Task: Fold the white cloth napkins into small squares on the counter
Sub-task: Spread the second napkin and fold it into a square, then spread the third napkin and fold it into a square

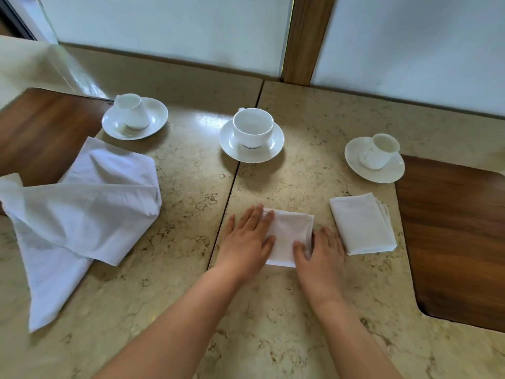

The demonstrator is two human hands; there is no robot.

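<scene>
The left hand (250, 239) lies flat, fingers straight, pressing the left half of the folded napkin (289, 236) on the counter (177, 283). The right hand (321, 251) rests at the napkin's right edge, thumb on the cloth, fingers loosely bent against the layered edge. Just right of this napkin lies a finished square (362, 224). Well to its left sits a heap of unfolded cloths (82, 214). Beyond the napkin stands a cup (252, 127) on a saucer (232, 149), with two more cup sets either side.
</scene>
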